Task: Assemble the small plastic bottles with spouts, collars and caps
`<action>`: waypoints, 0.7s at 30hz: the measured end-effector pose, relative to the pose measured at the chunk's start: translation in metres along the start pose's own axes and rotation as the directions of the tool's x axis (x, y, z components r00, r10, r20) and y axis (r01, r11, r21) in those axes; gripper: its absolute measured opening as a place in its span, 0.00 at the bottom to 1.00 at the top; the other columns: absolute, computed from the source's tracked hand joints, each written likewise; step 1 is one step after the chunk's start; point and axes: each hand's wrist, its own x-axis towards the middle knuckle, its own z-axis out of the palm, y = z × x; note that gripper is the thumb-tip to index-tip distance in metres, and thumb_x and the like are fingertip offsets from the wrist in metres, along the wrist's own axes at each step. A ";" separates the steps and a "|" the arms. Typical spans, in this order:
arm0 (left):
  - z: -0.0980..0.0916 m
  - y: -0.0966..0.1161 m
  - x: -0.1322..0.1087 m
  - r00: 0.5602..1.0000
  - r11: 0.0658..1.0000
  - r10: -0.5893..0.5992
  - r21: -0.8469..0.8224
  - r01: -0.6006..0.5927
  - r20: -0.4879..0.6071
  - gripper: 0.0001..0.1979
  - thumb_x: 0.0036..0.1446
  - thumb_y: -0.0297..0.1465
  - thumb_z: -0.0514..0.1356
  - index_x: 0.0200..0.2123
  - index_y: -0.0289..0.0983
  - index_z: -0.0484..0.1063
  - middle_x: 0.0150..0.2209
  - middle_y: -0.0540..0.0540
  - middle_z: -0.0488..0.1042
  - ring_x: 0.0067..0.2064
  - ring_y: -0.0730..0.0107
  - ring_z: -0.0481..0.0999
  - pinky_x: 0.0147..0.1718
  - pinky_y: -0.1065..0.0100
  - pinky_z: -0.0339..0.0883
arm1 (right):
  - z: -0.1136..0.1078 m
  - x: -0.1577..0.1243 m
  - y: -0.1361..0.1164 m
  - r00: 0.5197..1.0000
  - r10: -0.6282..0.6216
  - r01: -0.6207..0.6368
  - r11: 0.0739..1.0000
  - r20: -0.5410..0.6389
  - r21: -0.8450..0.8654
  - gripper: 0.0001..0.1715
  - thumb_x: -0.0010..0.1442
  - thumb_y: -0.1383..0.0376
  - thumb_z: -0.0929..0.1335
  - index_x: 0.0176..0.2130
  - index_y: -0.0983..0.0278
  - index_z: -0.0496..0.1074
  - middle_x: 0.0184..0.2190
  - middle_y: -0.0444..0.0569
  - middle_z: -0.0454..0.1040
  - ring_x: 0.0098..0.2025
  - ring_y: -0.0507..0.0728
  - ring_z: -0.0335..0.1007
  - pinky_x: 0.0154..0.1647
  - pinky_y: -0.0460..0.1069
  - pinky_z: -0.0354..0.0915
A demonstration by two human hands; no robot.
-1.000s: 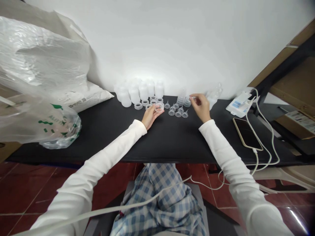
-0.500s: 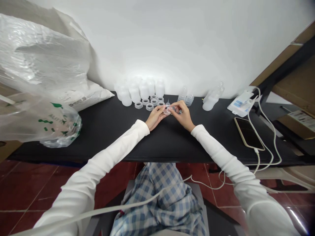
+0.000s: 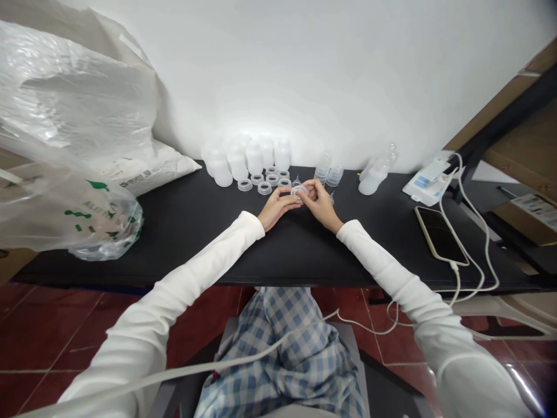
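Note:
Both hands meet over the black table (image 3: 187, 226) near its far side. My left hand (image 3: 275, 208) pinches a clear plastic ring (image 3: 298, 191) between thumb and fingers. My right hand (image 3: 321, 202) is closed on the same ring from the right, and a small clear teat seems to sit in it, mostly hidden by the fingers. Just behind the hands lie several loose clear rings (image 3: 264, 187). A row of white bottles (image 3: 253, 158) stands by the wall.
Stacked clear caps (image 3: 328, 170) and lying bottles (image 3: 376, 172) sit at the right rear. A phone (image 3: 441, 235) on a white cable and a white adapter (image 3: 428, 182) lie at the right. Large plastic bags (image 3: 69, 174) fill the left end.
My right hand came back from the stacked caps at the right rear to join the left hand. Both hands now hold the ring together.

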 end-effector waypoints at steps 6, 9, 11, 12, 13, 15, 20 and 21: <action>-0.005 -0.005 0.004 0.995 0.995 0.070 0.080 -0.065 -0.067 0.17 0.51 0.25 0.69 0.40 0.36 0.64 0.34 0.47 0.83 0.38 0.68 0.84 0.60 0.52 0.69 | -0.001 -0.001 0.003 0.991 -0.040 0.038 0.999 0.129 0.020 0.21 0.63 0.48 0.68 0.48 0.58 0.64 0.32 0.42 0.64 0.29 0.52 0.60 0.32 0.49 0.61; -0.007 -0.007 0.006 0.994 0.985 0.094 0.151 -0.085 -0.055 0.20 0.50 0.28 0.71 0.41 0.37 0.63 0.32 0.48 0.82 0.36 0.69 0.83 0.54 0.54 0.74 | 0.001 -0.001 0.009 0.986 -0.036 0.028 0.998 0.160 0.054 0.20 0.62 0.50 0.69 0.47 0.58 0.63 0.30 0.40 0.62 0.29 0.52 0.60 0.31 0.49 0.61; -0.008 -0.008 0.007 0.993 0.974 0.112 0.200 -0.104 -0.030 0.22 0.49 0.29 0.72 0.41 0.37 0.63 0.32 0.49 0.82 0.35 0.69 0.83 0.50 0.56 0.77 | 0.004 -0.002 0.013 0.987 -0.015 0.000 0.995 0.158 0.096 0.20 0.61 0.51 0.70 0.44 0.58 0.61 0.29 0.39 0.62 0.29 0.51 0.61 0.30 0.48 0.62; -0.008 -0.010 0.007 0.992 0.969 0.121 0.221 -0.114 -0.019 0.22 0.48 0.30 0.72 0.41 0.37 0.63 0.32 0.49 0.82 0.35 0.69 0.83 0.48 0.58 0.77 | 0.006 -0.002 0.014 0.988 -0.004 -0.015 0.992 0.155 0.121 0.20 0.61 0.51 0.70 0.43 0.57 0.60 0.29 0.39 0.62 0.29 0.51 0.62 0.30 0.48 0.63; -0.008 -0.011 0.007 0.992 0.963 0.129 0.239 -0.123 -0.010 0.22 0.48 0.30 0.72 0.41 0.37 0.62 0.32 0.49 0.81 0.34 0.70 0.83 0.45 0.60 0.78 | 0.008 -0.003 0.015 0.988 0.006 -0.029 0.989 0.153 0.148 0.20 0.60 0.51 0.71 0.42 0.57 0.59 0.29 0.39 0.63 0.30 0.51 0.63 0.30 0.48 0.64; -0.009 -0.013 0.008 0.990 0.954 0.143 0.266 -0.139 0.005 0.22 0.48 0.30 0.72 0.41 0.37 0.62 0.31 0.50 0.81 0.33 0.70 0.83 0.42 0.62 0.78 | 0.012 -0.005 0.015 0.987 0.021 -0.055 0.977 0.161 0.206 0.21 0.59 0.52 0.71 0.42 0.56 0.58 0.30 0.40 0.65 0.30 0.52 0.65 0.31 0.49 0.67; -0.007 -0.016 0.008 0.983 0.935 0.183 0.310 -0.174 0.002 0.20 0.50 0.30 0.70 0.40 0.38 0.62 0.29 0.52 0.80 0.30 0.72 0.81 0.35 0.68 0.76 | 0.019 -0.008 0.008 0.986 0.017 -0.069 0.948 0.166 0.311 0.21 0.60 0.54 0.71 0.41 0.56 0.54 0.30 0.39 0.66 0.29 0.52 0.68 0.31 0.51 0.70; -0.006 -0.015 0.008 0.982 0.931 0.191 0.318 -0.181 -0.002 0.20 0.50 0.30 0.70 0.40 0.38 0.62 0.28 0.53 0.79 0.29 0.73 0.80 0.33 0.69 0.76 | 0.019 -0.009 0.007 0.988 0.011 -0.060 0.949 0.157 0.310 0.21 0.61 0.54 0.70 0.41 0.56 0.54 0.29 0.39 0.66 0.28 0.52 0.68 0.31 0.51 0.69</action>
